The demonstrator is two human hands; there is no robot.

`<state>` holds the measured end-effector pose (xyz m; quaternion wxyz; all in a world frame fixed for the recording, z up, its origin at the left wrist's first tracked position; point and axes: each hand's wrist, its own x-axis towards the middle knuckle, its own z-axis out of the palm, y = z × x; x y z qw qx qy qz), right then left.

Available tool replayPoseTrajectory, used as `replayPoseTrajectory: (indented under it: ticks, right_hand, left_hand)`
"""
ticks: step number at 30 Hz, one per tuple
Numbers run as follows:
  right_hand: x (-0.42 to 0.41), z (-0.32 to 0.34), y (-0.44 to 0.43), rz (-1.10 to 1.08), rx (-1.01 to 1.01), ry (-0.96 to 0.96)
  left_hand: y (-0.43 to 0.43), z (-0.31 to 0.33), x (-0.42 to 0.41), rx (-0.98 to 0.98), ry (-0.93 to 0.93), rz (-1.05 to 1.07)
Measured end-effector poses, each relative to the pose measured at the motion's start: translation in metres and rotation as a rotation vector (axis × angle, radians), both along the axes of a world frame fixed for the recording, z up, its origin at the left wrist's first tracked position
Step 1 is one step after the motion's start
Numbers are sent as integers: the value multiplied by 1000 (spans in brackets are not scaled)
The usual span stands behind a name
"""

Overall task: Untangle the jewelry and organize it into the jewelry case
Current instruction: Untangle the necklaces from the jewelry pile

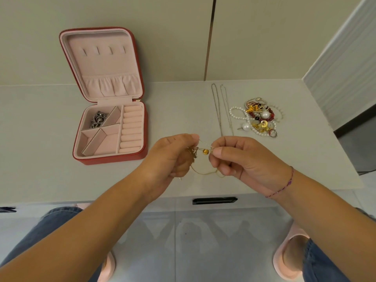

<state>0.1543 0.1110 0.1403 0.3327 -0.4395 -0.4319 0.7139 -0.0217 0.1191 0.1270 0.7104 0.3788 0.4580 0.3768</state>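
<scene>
While both are working at the centre of the frame, the left hand (175, 157) and the right hand (240, 157) are each pinching a thin gold chain with a round amber bead (205, 152), fingers curled, above the white tabletop (61, 180). Their fingers are hiding part of the chain. At upper left, a red zip jewelry case with pink lining (109, 160) is lying open, a dark silver piece (98, 119) sitting in its rear left compartment. At right, two long silver chains (219, 110) are lying straight beside a tangled pile of pearls, red beads and gold pieces (258, 119).
</scene>
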Motion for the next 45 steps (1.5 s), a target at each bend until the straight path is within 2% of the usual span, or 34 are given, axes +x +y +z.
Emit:
replayPoseTrajectory:
  ticks: [6, 14, 22, 26, 31, 45]
  right_hand:
    - [3, -3, 5, -72, -114, 183]
    - [2, -4, 5, -143, -154, 197]
    - [0, -4, 5, -192, -216, 310]
    - [0, -3, 4, -194, -244, 294]
    - [2, -3, 3, -144, -137, 151]
    - [-1, -5, 4, -218, -128, 284]
  left_hand:
    - [0, -2, 0, 93, 88, -99]
    - [0, -2, -3, 23, -106, -122]
    - [1, -2, -2, 17, -91, -109]
    - [-1, 0, -1, 25, -68, -91]
    - [0, -1, -1, 14, -62, -59]
    - [0, -1, 2, -11, -52, -28]
